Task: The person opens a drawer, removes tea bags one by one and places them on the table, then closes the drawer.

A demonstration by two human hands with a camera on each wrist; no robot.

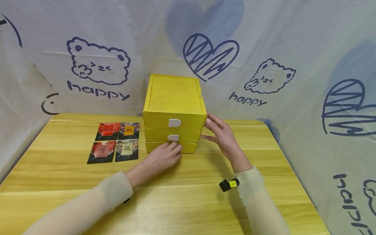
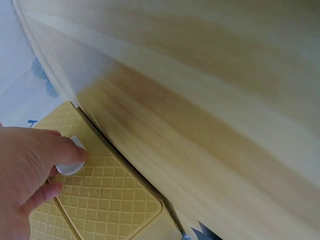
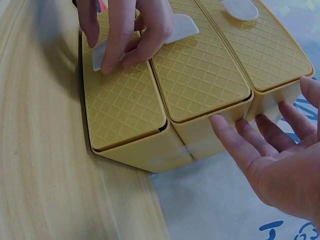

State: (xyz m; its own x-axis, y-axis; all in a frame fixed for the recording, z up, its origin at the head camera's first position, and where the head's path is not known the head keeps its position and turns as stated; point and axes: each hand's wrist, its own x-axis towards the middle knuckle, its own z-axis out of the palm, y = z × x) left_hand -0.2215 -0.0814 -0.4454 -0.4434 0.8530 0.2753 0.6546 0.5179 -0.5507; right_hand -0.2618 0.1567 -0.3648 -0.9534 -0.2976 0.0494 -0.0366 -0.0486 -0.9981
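A yellow three-drawer box (image 1: pixel 176 93) stands on the wooden table, its drawer fronts facing me. My left hand (image 1: pixel 163 158) is at the bottom drawer (image 3: pixel 125 110), with thumb and fingers pinching its white pull tab (image 2: pixel 71 167). All three drawers look pushed in. On the right, my right hand (image 1: pixel 221 137) rests against the box's side wall, its fingers (image 3: pixel 235 142) spread and fairly straight. White tabs on the top drawer (image 1: pixel 188 121) and the middle drawer (image 1: pixel 158 134) are untouched.
Several flat sachets (image 1: pixel 127 150), dark with red, orange or cream labels, lie left of the box. Behind the wooden table (image 1: pixel 182 202) hangs a white cloth (image 1: pixel 158 42) printed with bears and hearts. Black wrist cameras (image 1: pixel 225 185) sit at the sleeves.
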